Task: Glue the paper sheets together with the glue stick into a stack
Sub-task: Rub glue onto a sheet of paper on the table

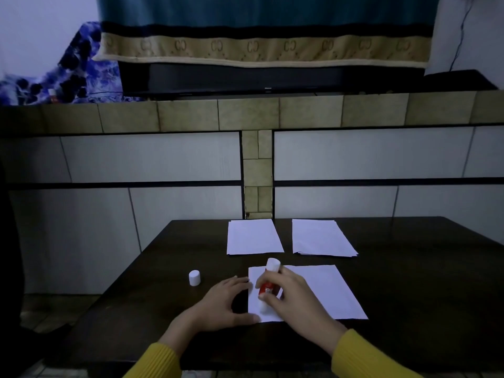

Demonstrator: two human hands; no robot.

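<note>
On the near part of the dark table (pixel 409 282), the left hand (pixel 221 304) lies with relaxed fingers on the left edge of a white paper sheet (pixel 321 290). The right hand (pixel 291 298) grasps the red glue stick (pixel 268 286), tilted, its low end on this sheet. The white cap (pixel 194 278) stands to the left. Farther away lie a single sheet (pixel 252 237) and, to its right, a small pile of sheets (pixel 320 237).

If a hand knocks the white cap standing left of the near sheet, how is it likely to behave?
The cap is small and probably light plastic, so a light knock would likely shift or tip it. It is round, so once on its side it could roll across the smooth dark table. Standing on end, apart from the left hand, it looks stable now.
</note>
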